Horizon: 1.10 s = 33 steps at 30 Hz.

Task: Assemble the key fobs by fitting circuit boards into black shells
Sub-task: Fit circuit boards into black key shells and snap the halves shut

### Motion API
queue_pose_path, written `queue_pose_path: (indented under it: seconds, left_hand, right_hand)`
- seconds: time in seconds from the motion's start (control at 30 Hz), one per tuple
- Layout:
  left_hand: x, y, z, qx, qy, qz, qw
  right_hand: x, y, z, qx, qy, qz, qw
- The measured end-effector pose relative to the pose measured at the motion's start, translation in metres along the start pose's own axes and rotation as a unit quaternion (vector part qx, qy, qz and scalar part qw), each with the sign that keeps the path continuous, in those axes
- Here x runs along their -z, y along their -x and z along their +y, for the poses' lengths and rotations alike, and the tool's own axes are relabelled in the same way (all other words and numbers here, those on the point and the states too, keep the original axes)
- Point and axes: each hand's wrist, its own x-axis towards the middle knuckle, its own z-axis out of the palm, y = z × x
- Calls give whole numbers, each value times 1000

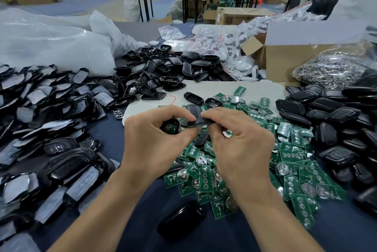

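A small black shell (pixel 170 127) sits in the left hand (pixel 151 141), held above the middle of the desk (pixel 114 135). The fingers curl round it, and something greenish, perhaps a board, seems to lie inside, though the view there is dim. Touching its right side is a thin black cover (pixel 196 122), pinched between thumb and forefinger of the right hand (pixel 238 141); the left forefinger rests on the cover's other end.

Under and to the right of both hands lies a heap of green circuit boards (pixel 289 153), many with round silver cells. A glossy black fob (pixel 181 219) lies alone near the desk's near edge, just beside the boards. A white mat (pixel 214 88) shows beyond the hands.

Along the right edge is a pile of dark shell halves (pixel 330 113). Along the left edge lie film-covered shells (pixel 51 109). Toward the far edge sits another black heap (pixel 163 68), with clear plastic bags (pixel 51 43) at the far left corner and a cardboard box (pixel 285 62) and a bag of metal rings (pixel 334 68) at the far right.
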Motion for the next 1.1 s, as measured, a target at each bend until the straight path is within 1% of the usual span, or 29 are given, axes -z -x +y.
queue_pose_path:
  seconds: [0.07,0.13,0.2,0.3,0.37,0.4,0.47,0.6,0.8,0.9,1.1]
  left_hand:
    - [1,0,-2,6,-13,-2,1000]
    - [-1,-2,-3,40,-3,-15,999]
    - [-4,-5,-8,106,20,-28,994]
    - [-6,-11,-15,224,67,-61,970]
    - [-4,-11,-19,277,107,-89,951]
    - [-3,-11,-20,291,115,-102,944]
    - [-3,-11,-20,295,117,-121,941]
    - [-4,-13,-21,294,114,-120,941]
    - [-1,-13,-20,312,163,-166,921]
    - [-3,-11,-19,299,163,-151,928]
    - [-7,-11,-21,261,95,-80,957]
  right_hand:
    - [0,-2,0,-90,-60,-53,993]
    - [1,-6,1,-177,-118,-108,971]
    - [1,-10,4,-245,-164,-133,946]
    - [1,-12,8,-319,-221,-163,907]
    - [0,-11,10,-337,-234,-177,894]
    - [-1,-11,10,-344,-232,-176,893]
    - [-3,-10,11,-357,-228,-166,891]
    - [-6,-10,11,-361,-217,-156,893]
    - [-5,-11,14,-384,-245,-141,879]
    - [-4,-11,15,-369,-243,-141,886]
    - [-5,-9,13,-343,-236,-146,897]
